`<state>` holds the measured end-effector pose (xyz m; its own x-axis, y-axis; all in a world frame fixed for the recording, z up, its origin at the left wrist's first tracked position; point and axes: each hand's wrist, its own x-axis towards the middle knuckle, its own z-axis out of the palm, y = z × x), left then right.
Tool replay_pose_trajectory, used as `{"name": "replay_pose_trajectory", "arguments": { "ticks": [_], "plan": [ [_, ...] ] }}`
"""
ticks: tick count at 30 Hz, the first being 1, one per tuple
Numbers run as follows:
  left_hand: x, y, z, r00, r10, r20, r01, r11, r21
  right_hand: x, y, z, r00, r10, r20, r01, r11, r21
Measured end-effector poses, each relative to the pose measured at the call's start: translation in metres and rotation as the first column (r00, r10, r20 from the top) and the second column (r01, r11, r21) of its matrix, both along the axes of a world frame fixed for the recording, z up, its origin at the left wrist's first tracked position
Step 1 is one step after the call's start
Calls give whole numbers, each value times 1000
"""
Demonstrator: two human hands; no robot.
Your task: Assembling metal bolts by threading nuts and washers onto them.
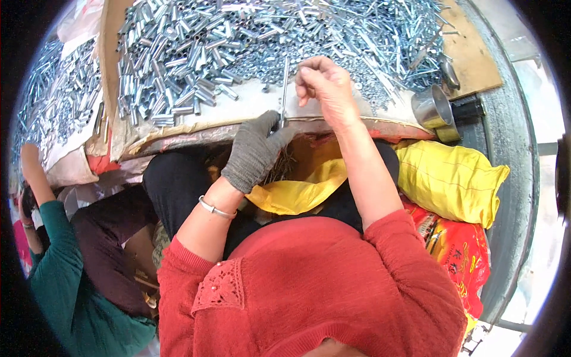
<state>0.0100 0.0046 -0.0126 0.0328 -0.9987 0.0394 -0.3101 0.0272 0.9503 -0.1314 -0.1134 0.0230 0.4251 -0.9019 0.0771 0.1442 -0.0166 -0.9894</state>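
Observation:
My left hand [254, 150], in a grey knitted glove, is closed around the lower end of a thin silver metal rod [285, 83]. The rod stands nearly upright in the picture, pointing at the table's heap. Just right of its upper part is my bare right hand [328, 89], fingers curled and pressed together; whatever they may hold is too small to make out. Beyond both hands spreads a heap of metal tubes [178, 59], along with small nuts [267, 68] and long thin rods [375, 44].
A yellow woven bag [297, 199] hangs open below my hands. At right are a metal cup [431, 107], a stuffed yellow sack [455, 178] and a red printed bag [461, 262]. Cardboard [110, 71] edges the heap. At left, a person in a green sleeve [62, 250] reaches into another heap.

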Motion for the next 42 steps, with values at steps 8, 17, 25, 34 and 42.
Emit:
{"name": "replay_pose_trajectory", "arguments": {
  "ticks": [8, 17, 25, 34, 42],
  "plan": [
    [-15, 10, 8, 842, -177, 509, 200, 980, 9, -67, 16, 34, 939, 191, -286, -198, 980, 2],
    [-24, 10, 9, 963, -64, 261, 121, 970, -209, -50, 52, -10, 951, 256, -171, -232, 962, 147],
    [7, 0, -1, 802, 359, 478, -20, 815, -579, -1, 84, 1, 999, 51, -5, -49, 912, -408],
    [-10, 15, 18, 972, 219, 85, -190, 946, -263, -9, 75, 15, 999, -15, 50, 20, 996, -88],
    [-17, 12, 10, 969, 105, 223, -45, 964, -261, -17, 60, 15, 988, -129, -83, 116, 982, -149]
  ]
}}
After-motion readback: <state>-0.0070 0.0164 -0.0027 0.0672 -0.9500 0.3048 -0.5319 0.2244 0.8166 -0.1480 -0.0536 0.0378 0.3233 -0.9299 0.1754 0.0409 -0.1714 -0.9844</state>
